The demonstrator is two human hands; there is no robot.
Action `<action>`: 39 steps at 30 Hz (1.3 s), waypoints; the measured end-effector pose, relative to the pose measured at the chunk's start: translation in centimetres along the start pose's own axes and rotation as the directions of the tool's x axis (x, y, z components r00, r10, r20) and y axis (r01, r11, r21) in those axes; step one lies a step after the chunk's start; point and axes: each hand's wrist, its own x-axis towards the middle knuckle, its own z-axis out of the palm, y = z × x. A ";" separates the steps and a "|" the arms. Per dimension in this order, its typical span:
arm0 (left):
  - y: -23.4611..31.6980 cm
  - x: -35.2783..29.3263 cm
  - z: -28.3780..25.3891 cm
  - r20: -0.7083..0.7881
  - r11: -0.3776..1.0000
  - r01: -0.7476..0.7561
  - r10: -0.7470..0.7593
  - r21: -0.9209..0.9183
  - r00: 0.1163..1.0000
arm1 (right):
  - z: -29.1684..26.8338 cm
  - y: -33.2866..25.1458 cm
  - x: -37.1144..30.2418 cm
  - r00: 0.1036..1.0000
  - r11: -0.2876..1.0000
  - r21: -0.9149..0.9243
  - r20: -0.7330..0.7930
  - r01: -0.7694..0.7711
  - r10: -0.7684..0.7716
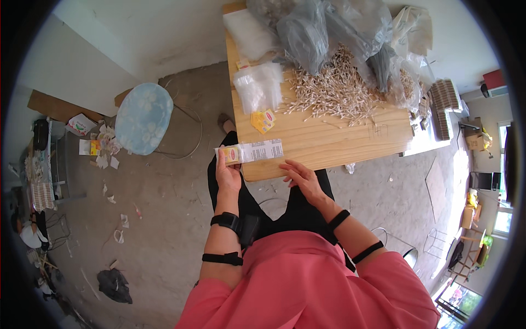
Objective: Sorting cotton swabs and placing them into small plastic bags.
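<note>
Beyond the table's near left corner, my left hand (pixel 228 174) is closed on a small clear plastic packet (pixel 232 155) with a yellow card. Thin sticks seem to show inside it. A clear printed flap (pixel 263 150) stretches from the packet to the right over the wood. My right hand (pixel 300 176) is by the table's front edge, fingers apart and holding nothing. Behind the packet lie some yellow cards (pixel 262 121) and a stack of clear plastic bags (pixel 258 88). A large loose heap of cotton swabs (pixel 339 90) covers the middle of the table.
Grey plastic bags (pixel 303 35) are piled on the far side of the wooden table (pixel 329 143). Bundles (pixel 445 96) stand at its right. A round stool with a blue flowered cover (pixel 144 118) stands left, near scraps of paper. A dark bag (pixel 114 285) lies on the floor.
</note>
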 end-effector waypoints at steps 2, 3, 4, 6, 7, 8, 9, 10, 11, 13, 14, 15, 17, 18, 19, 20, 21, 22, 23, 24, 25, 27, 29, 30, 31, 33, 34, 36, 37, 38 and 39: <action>0.1 0.6 -0.6 -0.005 1.000 -0.026 0.026 0.010 1.000 | -2.0 -0.3 -2.0 0.999 0.998 -0.041 -0.017 -0.040 0.039; 0.0 0.7 -0.8 -0.006 1.000 -0.018 0.018 0.009 1.000 | -3.0 0.0 -3.0 0.997 0.997 -0.051 -0.049 -0.060 0.057; 0.0 0.8 -1.0 -0.008 1.000 -0.010 0.010 0.007 1.000 | -3.8 0.3 -3.9 0.994 0.995 -0.059 -0.080 -0.080 0.075; 0.2 1.3 -1.9 -0.002 1.000 -0.021 0.021 -0.005 1.000 | -4.5 0.3 -5.3 0.991 0.994 -0.057 -0.097 -0.094 0.088; 0.6 1.5 -2.4 0.003 1.000 -0.029 0.029 -0.010 1.000 | -4.6 0.5 -5.7 0.988 0.993 -0.049 -0.117 -0.111 0.105; 0.8 1.7 -2.7 0.007 1.000 -0.029 0.029 -0.010 1.000 | -4.6 0.6 -6.0 0.984 0.990 -0.058 -0.130 -0.130 0.121; 1.3 1.7 -3.0 -0.011 0.999 -0.046 0.045 -0.030 0.999 | -4.5 0.7 -6.2 0.984 0.990 -0.057 -0.130 -0.126 0.118; 1.9 1.7 -3.4 -0.030 0.997 -0.064 0.063 -0.047 0.998 | -4.3 0.9 -6.3 0.990 0.990 -0.079 -0.090 -0.114 0.107; 2.7 1.7 -3.9 -0.028 0.997 -0.069 0.068 -0.043 0.997 | -3.8 1.0 -6.3 0.994 0.990 -0.099 -0.049 -0.101 0.096; 4.7 1.5 -5.1 -0.134 0.987 -0.127 0.113 -0.097 0.985 | -3.1 1.0 -5.9 0.996 0.985 -0.148 0.002 -0.088 0.089; 5.8 1.2 -5.5 -0.152 0.982 -0.142 0.122 -0.125 0.981 | -2.4 0.9 -5.4 0.995 0.977 -0.201 0.053 -0.074 0.087; 6.6 0.9 -5.9 -0.150 0.981 -0.152 0.134 -0.118 0.980 | -1.6 0.7 -4.9 0.995 0.979 -0.193 0.061 -0.067 0.080; 8.0 0.0 -6.5 -0.104 0.983 -0.176 0.169 -0.062 0.980 | 0.8 0.3 -3.6 0.990 0.943 -0.331 0.114 -0.043 0.085; 7.5 -0.8 -5.1 -0.066 0.985 -0.159 0.155 -0.070 0.986 | 1.9 0.0 -3.0 0.994 0.944 -0.330 0.101 0.001 0.034; 6.7 -1.7 -3.6 -0.050 0.987 -0.149 0.146 -0.060 0.988 | 3.4 -0.3 -2.3 0.996 0.953 -0.300 0.088 0.053 -0.028; 6.0 -2.6 -2.3 0.044 0.989 -0.134 0.137 -0.064 0.990 | 4.8 -1.0 -1.6 0.993 0.956 -0.271 0.079 0.111 -0.093; 5.2 -3.6 -1.1 0.137 0.991 -0.119 0.127 -0.066 0.982 | 6.5 -2.0 -0.9 0.986 0.951 -0.262 0.037 0.167 -0.163; 4.2 -4.5 0.4 0.182 0.994 -0.100 0.107 -0.047 0.977 | 7.6 -3.0 -0.5 0.973 0.940 -0.260 -0.013 0.221 -0.232; 3.3 -5.3 1.7 0.200 0.995 -0.092 0.098 -0.039 0.975 | 8.3 -3.5 -0.2 0.969 0.939 -0.258 -0.029 0.229 -0.245; 2.4 -5.9 2.6 0.283 0.998 -0.059 0.067 -0.036 0.957 | 8.8 -4.0 0.2 0.938 0.916 -0.260 -0.083 0.305 -0.335; 1.4 -6.4 3.7 0.364 0.999 -0.023 0.032 -0.029 0.931 | 8.8 -4.4 0.5 0.896 0.887 -0.268 -0.139 0.376 -0.422; -0.4 -7.0 4.9 0.404 1.000 0.013 -0.009 -0.007 0.915 | 8.1 -5.8 -0.1 0.853 0.863 -0.280 -0.200 0.421 -0.482; -2.1 -7.4 5.8 0.388 0.995 0.101 -0.102 0.022 0.916 | 6.3 -6.9 -0.9 0.833 0.858 -0.300 -0.251 0.417 -0.493; -2.7 -7.6 6.1 0.395 0.987 0.154 -0.159 0.046 0.905 | 5.5 -7.2 -1.1 0.802 0.855 -0.281 -0.311 0.435 -0.510; -2.7 -7.7 6.1 0.406 0.985 0.161 -0.170 0.057 0.898 | 4.4 -7.4 -1.1 0.792 0.853 -0.283 -0.326 0.439 -0.516; -2.3 -7.4 5.9 0.431 0.842 0.463 -0.540 0.278 0.723 | 1.2 -7.4 -1.1 0.744 0.718 -0.537 -0.227 0.443 -0.628; -2.3 -7.6 6.0 0.089 0.755 0.374 -0.492 0.538 0.866 | -0.3 -7.4 -0.9 0.733 0.719 -0.541 -0.250 0.436 -0.632; -2.7 -7.8 6.7 0.165 0.623 -0.030 -0.160 0.782 0.973 | -2.5 -7.0 -0.4 0.635 0.432 -0.731 0.003 0.529 -0.773; -3.1 -8.1 6.9 0.349 0.304 -0.380 0.152 0.874 0.925 | -3.8 -6.8 -0.2 0.636 0.441 -0.735 -0.018 0.515 -0.772; -3.4 -9.1 9.5 0.564 0.114 -0.580 0.149 0.806 0.812 | -5.4 -6.4 0.0 0.665 0.403 -0.758 0.054 0.513 -0.745; -3.9 -10.0 11.8 0.563 0.114 -0.578 0.139 0.808 0.815 | -6.5 -6.2 0.1 0.689 0.359 -0.770 0.140 0.527 -0.711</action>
